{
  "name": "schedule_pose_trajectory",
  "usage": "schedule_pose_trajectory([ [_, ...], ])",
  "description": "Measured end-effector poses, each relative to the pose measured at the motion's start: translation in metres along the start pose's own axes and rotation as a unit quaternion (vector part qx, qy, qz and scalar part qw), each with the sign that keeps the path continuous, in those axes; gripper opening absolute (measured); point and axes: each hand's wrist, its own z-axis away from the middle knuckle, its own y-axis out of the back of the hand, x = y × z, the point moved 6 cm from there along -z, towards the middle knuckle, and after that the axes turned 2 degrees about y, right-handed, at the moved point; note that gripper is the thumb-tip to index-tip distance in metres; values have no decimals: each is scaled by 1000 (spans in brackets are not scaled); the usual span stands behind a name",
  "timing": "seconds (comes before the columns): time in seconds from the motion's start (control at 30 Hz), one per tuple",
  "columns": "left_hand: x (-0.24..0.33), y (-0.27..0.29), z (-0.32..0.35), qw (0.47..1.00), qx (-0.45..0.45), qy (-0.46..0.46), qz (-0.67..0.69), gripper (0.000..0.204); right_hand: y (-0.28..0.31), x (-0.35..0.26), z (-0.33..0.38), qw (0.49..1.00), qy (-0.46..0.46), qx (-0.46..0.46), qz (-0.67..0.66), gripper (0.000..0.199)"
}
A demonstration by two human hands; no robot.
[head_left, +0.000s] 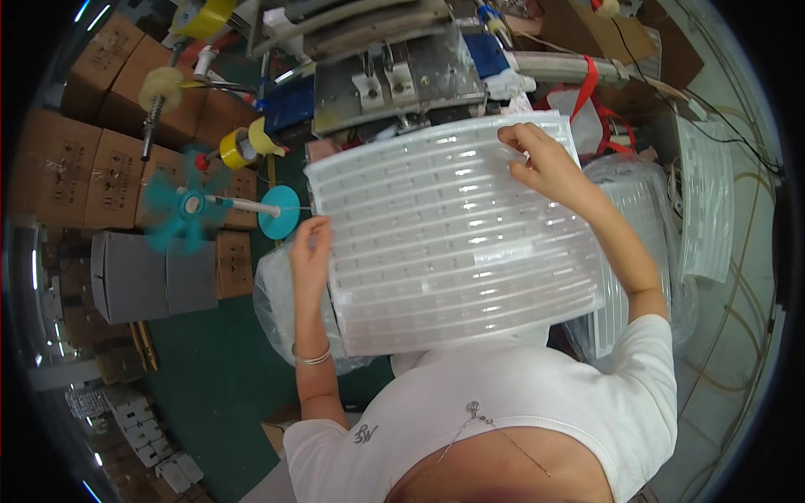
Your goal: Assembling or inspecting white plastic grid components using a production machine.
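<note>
A large, whitish, see-through plastic tray (453, 226) with ribbed rows spans the space in front of my body. Small grey marks or parts line its rows, too fine to make out. At the tray's left edge, my left hand (311, 249) is closed, with its fingers bent against the rim. My right hand (543, 161) is over the tray's far right corner, fingers curled toward the thumb. Whatever lies between those right fingertips is too small to tell.
Beyond the tray stands a metal machine (394, 84) with a clamp block. A small teal fan (191, 203) spins at the left, near stacked cartons (113, 180) and yellow tape rolls (238, 147). Bagged ribbed trays (633, 218) lie at the right.
</note>
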Motion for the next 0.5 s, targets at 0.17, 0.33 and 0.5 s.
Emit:
schedule_pose_trajectory([
  [0.17, 74, -56, -31, 976, 3, -195, -99, 22, -1, -27, -23, 997, -12, 23, -79, 17],
  [0.33, 159, -82, -80, 888, 186, -356, -224, 28, 2, -21, -45, 986, 15, 123, -114, 24],
  [0.5, 189, -111, -137, 864, 126, -282, -397, 30, 1, -23, -80, 982, 23, 178, -53, 26],
])
